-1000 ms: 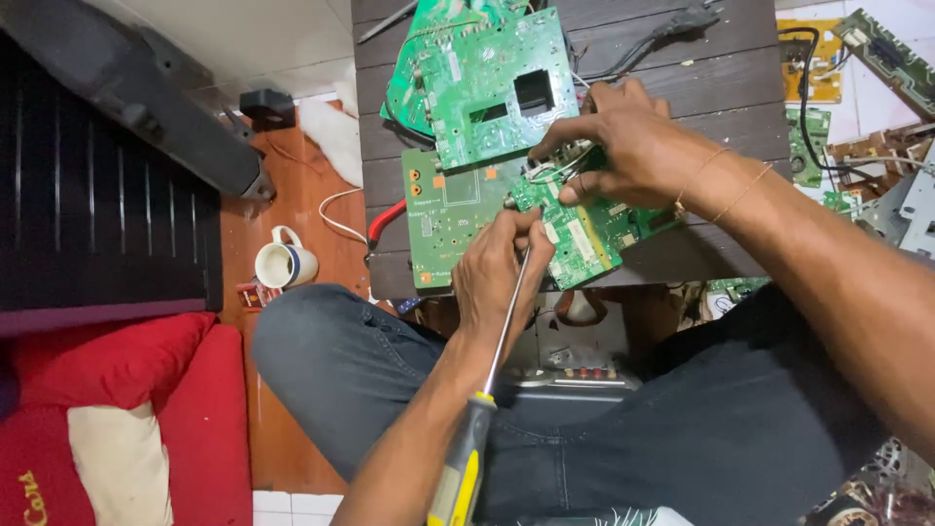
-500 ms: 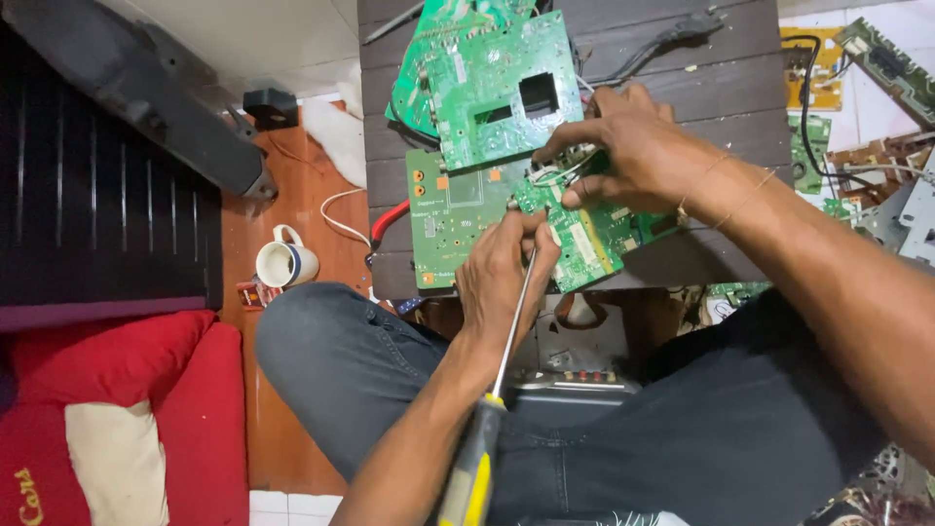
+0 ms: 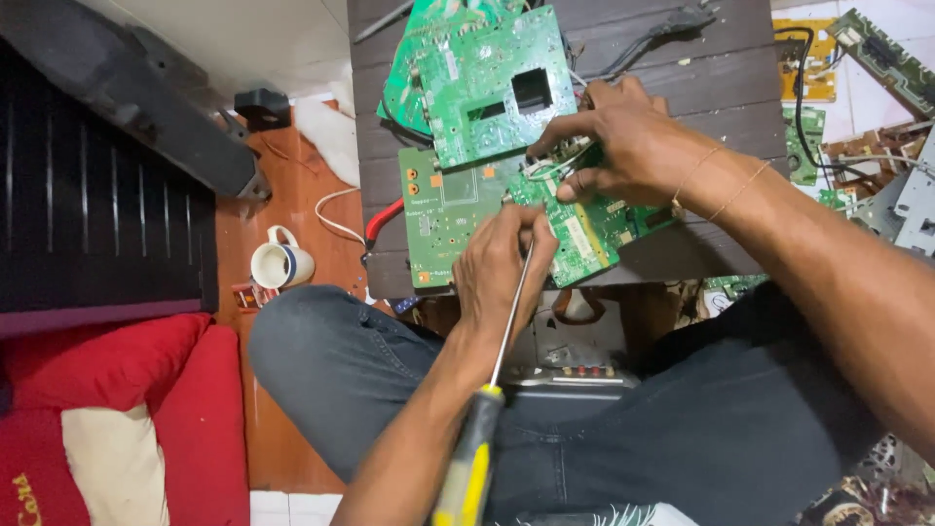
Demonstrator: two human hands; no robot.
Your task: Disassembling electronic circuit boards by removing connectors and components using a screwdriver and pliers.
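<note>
My left hand (image 3: 499, 265) is shut around the metal shaft of a long screwdriver (image 3: 508, 321), close to its tip. The yellow and black handle points back toward me along my forearm. The tip rests on a small green circuit board (image 3: 596, 232) at the near edge of a dark wooden table (image 3: 682, 83). My right hand (image 3: 623, 146) comes in from the right and pinches white wires and a part on that small board. A larger green board (image 3: 440, 216) lies to the left of it. Another green board (image 3: 487, 83) with a square hole overlaps both.
A white mug (image 3: 280, 263) stands on the wooden floor at the left, near a red wire (image 3: 380, 222). A black slatted panel (image 3: 88, 224) and a red cushion (image 3: 97, 390) fill the left side. More boards and cables (image 3: 808, 136) lie at the right. A grey device (image 3: 575, 375) sits between my knees.
</note>
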